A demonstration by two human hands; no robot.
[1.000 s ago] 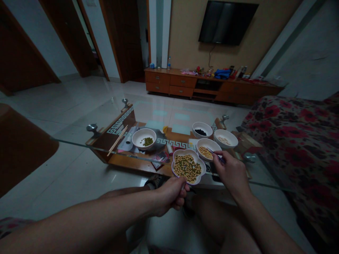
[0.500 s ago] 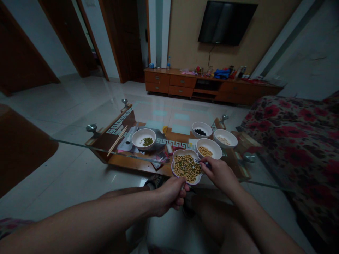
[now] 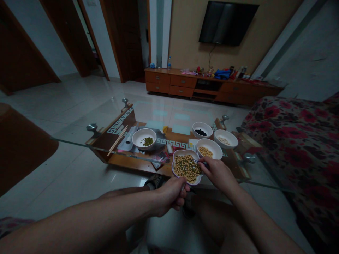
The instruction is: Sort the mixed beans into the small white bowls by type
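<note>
A flower-shaped white dish [image 3: 173, 168] with a purplish rim, full of mixed yellow soybeans and green beans, sits at the glass table's near edge. My left hand [image 3: 173, 195] is closed on its near rim. My right hand [image 3: 218, 173] pinches a pair of slim tweezers [image 3: 196, 161], their tips over the beans at the dish's right side. Just behind stands a white bowl with soybeans [image 3: 205, 151]. Farther back are a bowl of black beans [image 3: 200, 132] and a bowl of pale pieces [image 3: 224, 141]. To the left, another bowl holds green beans [image 3: 147, 141].
Wooden chopsticks [image 3: 117, 140] lie on the left of the glass table [image 3: 76, 139], whose lower shelf carries loose items. A flowered sofa [image 3: 291, 141] is on the right. Across the room stand a cluttered wooden cabinet [image 3: 182, 81] and a wall-mounted television [image 3: 227, 23].
Almost nothing differs. My hands keep the same grips, and the tweezers' tips stay over the beans; the whole view has shifted very slightly.
</note>
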